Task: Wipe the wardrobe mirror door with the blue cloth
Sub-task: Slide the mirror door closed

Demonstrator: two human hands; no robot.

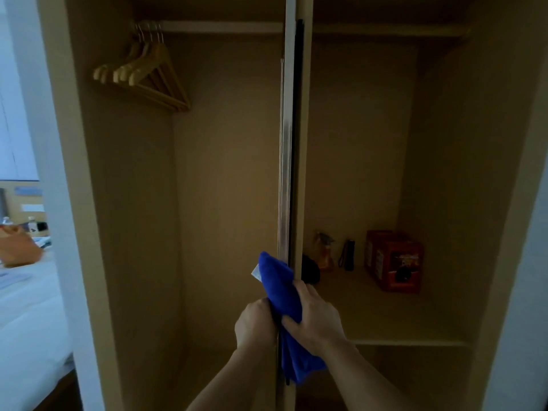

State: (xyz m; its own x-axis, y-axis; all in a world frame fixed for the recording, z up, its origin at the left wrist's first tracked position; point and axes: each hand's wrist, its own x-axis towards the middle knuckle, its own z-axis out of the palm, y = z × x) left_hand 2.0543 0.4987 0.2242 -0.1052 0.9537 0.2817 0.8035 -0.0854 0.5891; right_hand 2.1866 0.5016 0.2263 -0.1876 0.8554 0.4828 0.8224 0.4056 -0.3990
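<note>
I see the wardrobe door [285, 161] edge-on, dead centre. My right hand [314, 317] grips the blue cloth [281, 287] against that edge; my left hand [255, 323] curls round the edge just beside it.

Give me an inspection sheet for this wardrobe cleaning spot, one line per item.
Surface: door seen edge-on; mirror face not visible.
Job's things: blue cloth wrapped round the door edge.
Clutter: red box, spray bottle and dark items on the right shelf; wooden hangers on the rail.
Hands: left hand grips the door edge; right hand grips the cloth.
Cables: nothing seen.
Surroundings: bed at left.
</note>
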